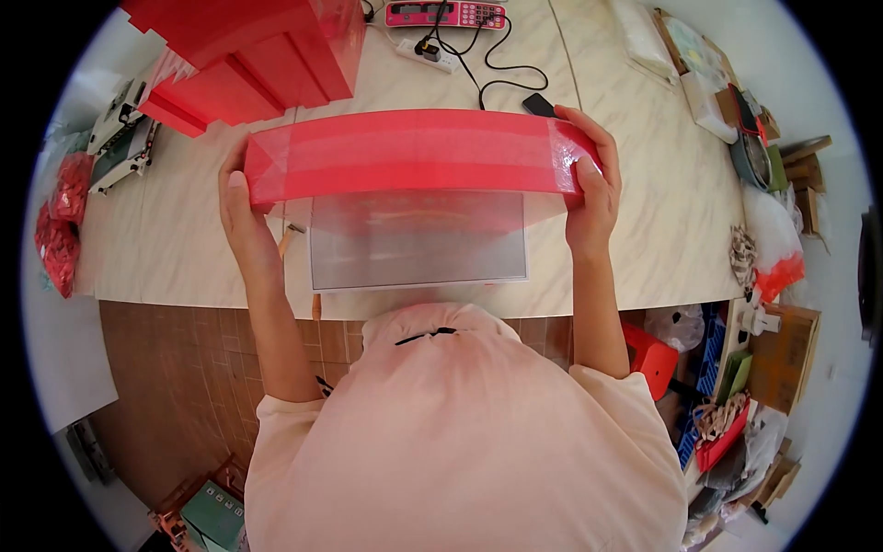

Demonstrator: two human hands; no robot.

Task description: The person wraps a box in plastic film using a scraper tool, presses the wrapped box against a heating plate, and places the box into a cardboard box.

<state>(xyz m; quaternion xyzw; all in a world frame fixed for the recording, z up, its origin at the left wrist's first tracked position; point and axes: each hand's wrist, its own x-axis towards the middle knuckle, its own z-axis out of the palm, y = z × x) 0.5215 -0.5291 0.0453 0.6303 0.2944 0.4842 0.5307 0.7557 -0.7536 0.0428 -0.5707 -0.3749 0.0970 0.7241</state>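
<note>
A wide red box [414,152] with clear tape at both ends is raised over the table, its long side facing me. My left hand [241,198] grips its left end, thumb on the near side. At the right end my right hand [596,179] holds it with the thumb on the taped corner and fingers behind. Below the box, a grey rectangular panel with a pale frame [418,253] lies at the table's near edge. A tool with a wooden handle [288,241] is partly hidden beside the panel's left side.
Stacked red boxes [267,69] stand at the back left. A pink scale [446,14], a power strip [428,55] and black cables lie behind the held box. Boxes and bags line the table's right side [662,202]. Red packets [69,202] are at far left.
</note>
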